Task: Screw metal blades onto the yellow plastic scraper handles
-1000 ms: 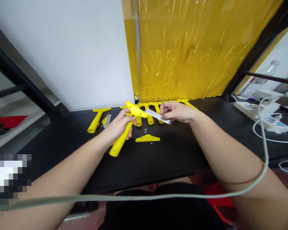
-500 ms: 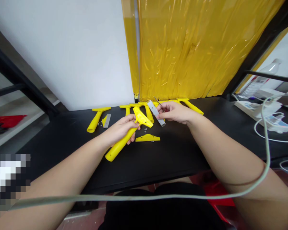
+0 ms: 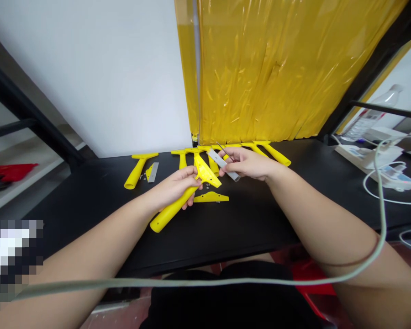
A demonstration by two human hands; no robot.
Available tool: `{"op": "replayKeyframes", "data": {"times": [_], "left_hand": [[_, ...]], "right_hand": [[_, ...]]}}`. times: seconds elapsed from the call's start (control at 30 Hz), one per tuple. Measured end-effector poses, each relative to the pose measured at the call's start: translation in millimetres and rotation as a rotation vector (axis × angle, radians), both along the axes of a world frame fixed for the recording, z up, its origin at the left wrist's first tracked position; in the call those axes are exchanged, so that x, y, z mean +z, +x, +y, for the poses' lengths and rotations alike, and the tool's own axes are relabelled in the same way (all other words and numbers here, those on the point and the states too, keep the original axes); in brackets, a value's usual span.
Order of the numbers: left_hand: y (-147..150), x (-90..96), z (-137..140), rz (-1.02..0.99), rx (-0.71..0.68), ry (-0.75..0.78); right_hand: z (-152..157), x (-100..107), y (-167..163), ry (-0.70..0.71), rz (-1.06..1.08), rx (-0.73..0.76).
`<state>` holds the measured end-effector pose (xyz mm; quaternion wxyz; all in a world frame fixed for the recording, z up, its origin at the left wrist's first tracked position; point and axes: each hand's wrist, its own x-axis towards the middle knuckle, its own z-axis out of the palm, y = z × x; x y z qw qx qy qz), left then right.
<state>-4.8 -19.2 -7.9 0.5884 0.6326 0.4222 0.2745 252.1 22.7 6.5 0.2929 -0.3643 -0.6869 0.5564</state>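
Observation:
My left hand is closed round the neck of a yellow scraper handle, its wide head tilted up to the right. Between the thumb and fingers of my right hand is a flat grey metal blade, held just right of that head and apart from it. A thin screwdriver shaft also sticks out of the right hand; its grip is mostly hidden by the fingers. Below the handle's head, a yellow cover plate lies on the black table with small screws close by.
Several yellow handles lie along the table's back edge. At the left are another handle and a blade with a yellow plate. A pale cable crosses in front of me. Power strips and a bottle stand right.
The blade in my right hand has turned to a flatter slant and shifted slightly left. The handle's head has moved a little right and down in my left hand.

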Motion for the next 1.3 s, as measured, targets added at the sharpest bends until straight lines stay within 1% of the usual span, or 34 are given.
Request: {"op": "replayKeyframes", "data": {"times": [0.17,0.37,0.57,0.63,0.77,0.9,1.13,1.3], "left_hand": [[2,0.4,-1,0.007,-0.018,-0.018],[2,-0.4,-3,0.006,-0.019,-0.022],[3,-0.8,-4,0.017,-0.028,-0.019],[3,-0.7,-4,0.021,-0.026,-0.011],[4,-0.6,-3,0.040,-0.037,0.002],[4,-0.5,-3,0.040,-0.065,0.002],[4,0.4,-4,0.059,-0.075,0.024],[3,3.2,-7,0.096,-0.100,0.069]], "right_hand": [[-8,-1,-10,0.086,-0.025,-0.007],[-10,-3,-16,0.141,-0.035,0.092],[-4,-7,-14,0.253,-0.072,0.059],[-3,-9,-14,0.270,-0.070,0.058],[-2,-12,-15,0.259,-0.040,0.054],[-3,-13,-15,0.193,-0.008,0.063],[-7,-9,-16,0.193,-0.046,0.053],[-7,-9,-19,0.168,-0.085,0.038]]}}
